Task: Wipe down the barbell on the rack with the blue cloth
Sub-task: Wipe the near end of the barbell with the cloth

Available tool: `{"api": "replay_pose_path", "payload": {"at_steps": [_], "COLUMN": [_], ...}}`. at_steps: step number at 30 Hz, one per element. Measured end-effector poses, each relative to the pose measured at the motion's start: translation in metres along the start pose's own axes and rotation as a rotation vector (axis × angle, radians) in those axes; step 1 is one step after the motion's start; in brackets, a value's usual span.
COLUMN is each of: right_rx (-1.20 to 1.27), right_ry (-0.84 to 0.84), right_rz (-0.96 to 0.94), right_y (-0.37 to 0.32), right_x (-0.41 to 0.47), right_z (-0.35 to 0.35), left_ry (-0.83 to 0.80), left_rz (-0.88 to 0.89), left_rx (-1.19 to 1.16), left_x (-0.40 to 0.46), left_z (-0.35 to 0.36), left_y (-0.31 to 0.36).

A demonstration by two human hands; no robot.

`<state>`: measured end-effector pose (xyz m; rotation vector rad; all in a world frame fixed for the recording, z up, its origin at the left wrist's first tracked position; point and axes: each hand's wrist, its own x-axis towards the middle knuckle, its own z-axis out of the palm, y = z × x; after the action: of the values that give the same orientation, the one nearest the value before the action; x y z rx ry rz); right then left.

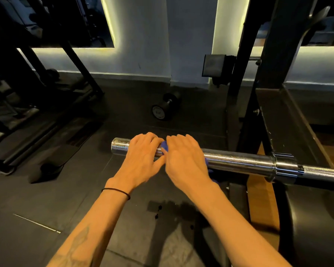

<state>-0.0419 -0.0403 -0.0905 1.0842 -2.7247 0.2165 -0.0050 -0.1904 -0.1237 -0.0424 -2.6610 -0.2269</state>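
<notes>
Both hands (141, 160) (185, 162) cover the barbell (239, 162), hiding most of the blue cloth (164, 147).

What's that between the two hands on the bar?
In the head view, a bit of blue cloth shows between the left hand and right hand, against the barbell.

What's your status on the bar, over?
Both hands on the barbell sleeve: left hand, right hand. Blue cloth bunched under right hand against the sleeve. Dumbbell on floor beyond, not in the way.
</notes>
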Motion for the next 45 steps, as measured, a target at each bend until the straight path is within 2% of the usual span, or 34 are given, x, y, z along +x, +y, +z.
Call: {"api": "replay_pose_path", "payload": {"at_steps": [4,7,11,17,22,24,27,29,34,38,42,45], "right_rx": [0.038,0.032,0.029,0.050,0.032,0.019,-0.025,-0.009,0.048,0.021,0.046,-0.031], "right_ry": [-0.004,0.044,0.177,0.175,0.123,0.131,0.167,0.184,0.156,0.048,0.111,0.167], "right_rz": [-0.022,0.080,0.198,0.023,-0.031,0.048,0.217,0.259,0.146,0.043,0.020,0.129], "right_y": [0.014,0.045,0.056,-0.009,0.013,0.037,0.068,0.071,0.030,-0.003,0.020,0.053], "right_x": [-0.010,-0.029,-0.045,-0.010,-0.009,-0.021,-0.044,-0.049,-0.022,-0.003,-0.026,-0.053], "right_z": [0.000,-0.004,0.000,0.020,0.009,0.002,-0.003,-0.002,0.002,0.003,0.000,-0.002], "left_ry": [-0.023,-0.072,0.020,0.212,0.063,0.021,0.047,0.066,-0.004,0.066,0.048,0.056], "left_rz": [0.014,0.059,0.038,-0.075,-0.043,-0.048,-0.051,-0.033,-0.092,-0.127,-0.091,-0.064], "left_rx": [-0.116,-0.143,-0.115,0.052,-0.074,-0.109,-0.135,-0.156,-0.206,-0.265,-0.145,0.020], "left_x": [-0.002,-0.001,-0.009,-0.013,-0.006,-0.005,-0.005,-0.008,-0.002,-0.005,-0.005,-0.004], "left_z": [0.000,-0.006,-0.003,0.010,0.000,-0.003,-0.002,0.002,0.002,-0.002,-0.007,-0.005], "left_y": [-0.006,-0.008,0.001,0.023,0.011,0.009,0.009,0.009,0.010,0.018,0.025,0.026]}}
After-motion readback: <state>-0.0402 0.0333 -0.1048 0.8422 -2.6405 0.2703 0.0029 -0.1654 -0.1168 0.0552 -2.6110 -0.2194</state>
